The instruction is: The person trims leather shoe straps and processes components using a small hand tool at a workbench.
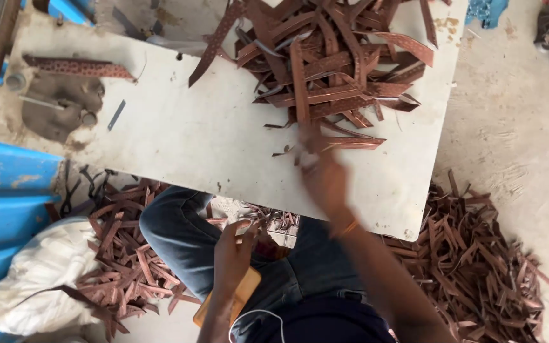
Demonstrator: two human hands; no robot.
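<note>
Overhead, blurred right hand (322, 178) reaches the strip pile (332, 63), grip unclear; left hand (233, 254) fingers clasp an orange phone (247, 286).

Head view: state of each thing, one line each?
right hand: blurred, reaching over the board into the strips; grip cannot be told
left hand: low by the lap, fingers curled at an orange flat object
orange flat object: tilted on the lap, partly hidden
brown strips on board: loose tangled pile
white board: lying flat, scuffed
strips on floor: scattered in heaps
white sack: slumped, crumpled
</note>
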